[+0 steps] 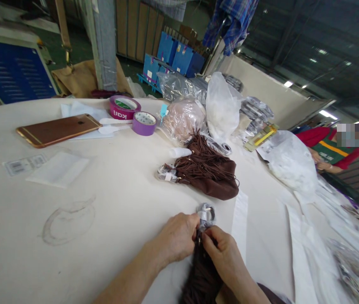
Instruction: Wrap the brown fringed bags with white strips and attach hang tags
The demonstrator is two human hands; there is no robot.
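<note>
A dark brown fringed bag [203, 270] lies at the table's near edge, its lower part cut off by the frame. At its top, a metal ring [211, 213] shows through clear plastic wrapping. My left hand [179, 234] is closed on the left side of this wrapped part. Just below the ring, my right hand [223, 251] pinches the bag's top, thumb and index finger together; the exact spot between the fingertips is hidden. Beyond my hands lies a second brown fringed bag [212, 173], its wrapped hardware pointing left.
A phone [59, 130], a magenta tape roll [125, 107] and a purple tape roll [144, 123] sit at the back left. Plastic-wrapped goods [184, 118] and a white plastic bag [222, 105] stand behind. A white strip [240, 228] lies right of my hands. A person [331, 147] is at far right.
</note>
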